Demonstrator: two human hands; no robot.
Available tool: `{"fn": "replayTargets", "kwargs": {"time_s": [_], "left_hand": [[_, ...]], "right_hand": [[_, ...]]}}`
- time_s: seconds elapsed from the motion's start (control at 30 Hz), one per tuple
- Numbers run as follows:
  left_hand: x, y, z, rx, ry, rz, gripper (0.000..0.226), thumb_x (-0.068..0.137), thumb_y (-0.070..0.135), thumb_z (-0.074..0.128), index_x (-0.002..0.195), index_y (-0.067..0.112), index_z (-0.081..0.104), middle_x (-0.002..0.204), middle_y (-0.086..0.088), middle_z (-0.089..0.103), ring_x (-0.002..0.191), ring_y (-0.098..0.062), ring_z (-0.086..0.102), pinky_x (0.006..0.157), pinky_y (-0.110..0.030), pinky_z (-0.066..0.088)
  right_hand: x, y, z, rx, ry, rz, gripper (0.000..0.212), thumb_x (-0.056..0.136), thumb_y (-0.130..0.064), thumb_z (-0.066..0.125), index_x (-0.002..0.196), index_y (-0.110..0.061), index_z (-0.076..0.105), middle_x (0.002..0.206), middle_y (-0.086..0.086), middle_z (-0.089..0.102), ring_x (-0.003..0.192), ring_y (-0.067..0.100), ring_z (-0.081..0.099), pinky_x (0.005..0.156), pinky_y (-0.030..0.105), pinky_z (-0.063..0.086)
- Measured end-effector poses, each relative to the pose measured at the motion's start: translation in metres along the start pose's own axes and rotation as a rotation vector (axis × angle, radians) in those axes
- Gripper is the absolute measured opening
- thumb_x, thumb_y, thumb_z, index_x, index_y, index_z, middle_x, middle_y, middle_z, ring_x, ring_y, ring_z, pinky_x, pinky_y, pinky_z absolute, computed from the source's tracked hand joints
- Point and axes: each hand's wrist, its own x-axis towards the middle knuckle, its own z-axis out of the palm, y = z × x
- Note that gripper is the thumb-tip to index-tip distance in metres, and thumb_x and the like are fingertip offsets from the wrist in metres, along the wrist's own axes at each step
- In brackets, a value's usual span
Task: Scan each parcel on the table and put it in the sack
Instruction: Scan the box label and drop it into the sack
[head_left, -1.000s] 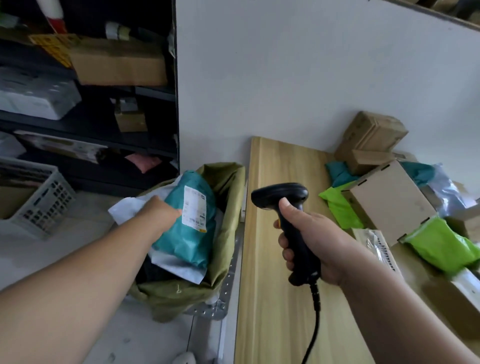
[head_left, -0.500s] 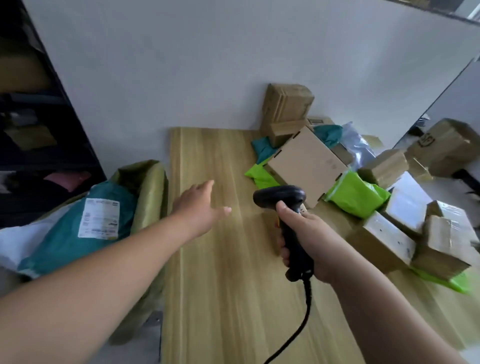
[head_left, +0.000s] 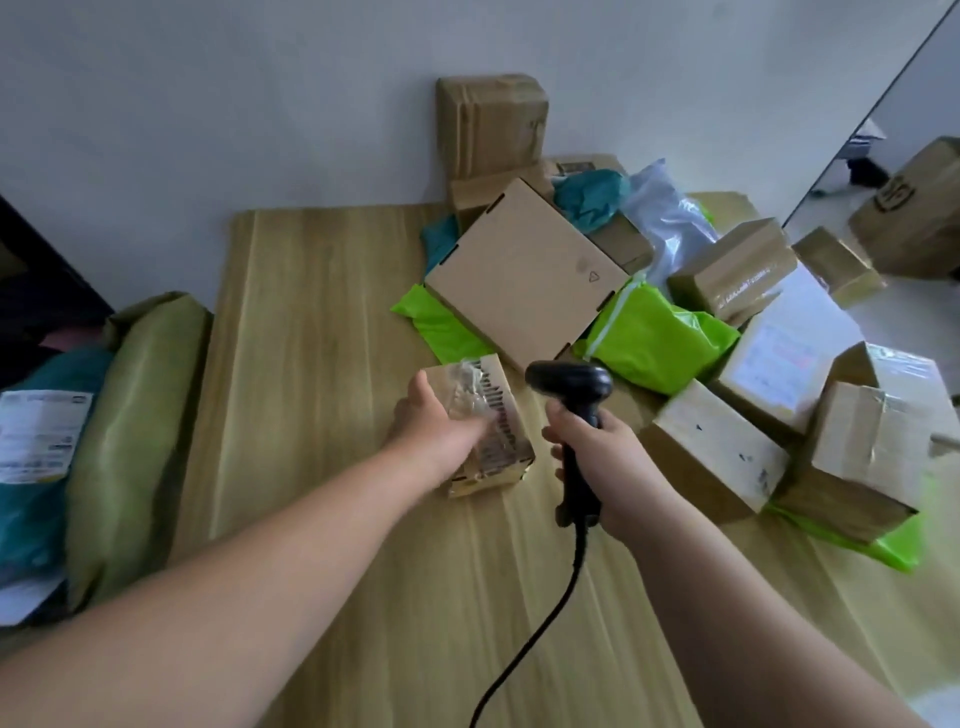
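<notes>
Pickup step: left hand (head_left: 439, 423) on the box (head_left: 501, 400) left of the scanner (head_left: 569, 384), grip too blurry to call, right hand (head_left: 610, 465) clutching the scanner. Next, probably: aim at its barcode, then sack (head_left: 143, 415).

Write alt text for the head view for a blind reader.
A left hand holds a small taped box on a wooden table, while the right hand holds a black scanner beside it. A pile of parcels lies to the right; a green sack stands left.

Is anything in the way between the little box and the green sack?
Nothing visible. Only bare table lies between the little box under the left hand and the sack at the table's left edge. The other parcels are piled to the right.
</notes>
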Motion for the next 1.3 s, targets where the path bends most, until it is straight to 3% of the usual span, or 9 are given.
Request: {"fn": "replayTargets", "kwargs": {"time_s": [0.2,0.37,0.47,0.57,0.7,0.8,1.0,1.2,1.3], "left_hand": [[-0.001,0.007,0.024,-0.068,0.035,-0.154,0.122,0.060,0.065,0.076,0.151,0.032,0.002,0.147,-0.011,0.024,0.135,-0.031,0.030,0.110,-0.046,0.032],[0.002,-0.001,0.016,-0.027,0.153,-0.234,0.130,0.047,0.064,0.083,0.149,0.036,0.007,0.142,-0.010,0.029,0.131,-0.030,0.033,0.109,-0.044,0.033],[0.005,-0.008,0.002,-0.234,0.098,-0.239,0.107,0.055,0.051,0.081,0.143,0.029,0.025,0.132,-0.006,0.044,0.117,-0.026,0.050,0.097,-0.041,0.046],[0.004,-0.013,-0.014,-0.558,-0.013,-0.277,0.073,0.069,0.039,0.075,0.131,0.023,0.040,0.108,-0.002,0.064,0.087,-0.019,0.064,0.066,-0.030,0.049],[-0.003,-0.018,-0.029,-0.664,-0.085,-0.239,0.106,0.052,0.033,0.078,0.144,0.026,0.025,0.115,-0.002,0.063,0.095,-0.019,0.063,0.074,-0.032,0.050],[-0.007,-0.020,-0.046,-0.712,-0.084,-0.186,0.111,0.061,0.018,0.083,0.149,0.030,0.015,0.124,-0.004,0.059,0.099,-0.020,0.062,0.079,-0.037,0.052],[-0.016,-0.025,-0.094,-0.711,-0.041,-0.093,0.096,0.073,0.000,0.075,0.147,0.025,0.019,0.109,0.003,0.065,0.089,-0.020,0.064,0.058,-0.031,0.049],[-0.021,-0.037,-0.148,-0.741,0.025,-0.028,0.090,0.074,-0.008,0.069,0.144,0.027,0.024,0.108,0.000,0.066,0.094,-0.021,0.063,0.078,-0.042,0.053],[-0.023,-0.044,-0.173,-0.741,0.049,-0.003,0.091,0.073,-0.007,0.070,0.144,0.026,0.024,0.107,0.000,0.067,0.091,-0.023,0.065,0.067,-0.039,0.055]], "right_hand": [[0.020,0.011,0.007,0.229,-0.176,0.168,0.036,0.093,-0.053,0.059,0.112,-0.022,0.062,0.102,0.001,0.076,0.088,0.013,0.068,0.062,0.028,0.050],[0.025,0.011,0.006,0.290,-0.308,0.216,0.047,0.091,-0.059,0.058,0.117,-0.019,0.060,0.103,0.001,0.078,0.104,0.015,0.070,0.073,0.032,0.049],[0.024,0.007,0.006,0.216,-0.232,0.151,0.043,0.090,-0.057,0.061,0.115,-0.021,0.062,0.109,0.005,0.075,0.103,0.021,0.070,0.066,0.031,0.052],[0.020,0.002,0.006,0.188,-0.160,0.123,0.036,0.090,-0.053,0.063,0.109,-0.022,0.062,0.114,0.006,0.069,0.101,0.022,0.067,0.057,0.032,0.052],[0.011,-0.010,0.011,0.187,-0.172,0.073,0.033,0.091,-0.051,0.065,0.106,-0.022,0.062,0.113,0.007,0.068,0.097,0.025,0.067,0.052,0.033,0.056],[0.003,-0.025,0.016,0.172,-0.202,0.010,0.028,0.092,-0.049,0.064,0.105,-0.024,0.061,0.109,0.006,0.069,0.096,0.026,0.070,0.067,0.038,0.058],[-0.023,-0.070,0.027,0.148,-0.333,-0.100,0.030,0.091,-0.047,0.066,0.097,-0.018,0.059,0.068,0.006,0.064,0.053,0.022,0.058,0.050,0.036,0.050],[-0.055,-0.106,0.056,0.028,-0.481,-0.164,0.041,0.086,-0.052,0.067,0.094,-0.013,0.057,0.060,0.003,0.060,0.049,0.019,0.052,0.050,0.034,0.046],[-0.071,-0.120,0.073,-0.027,-0.508,-0.188,0.039,0.091,-0.050,0.065,0.089,-0.012,0.054,0.059,0.002,0.059,0.049,0.018,0.052,0.049,0.030,0.047]]}}
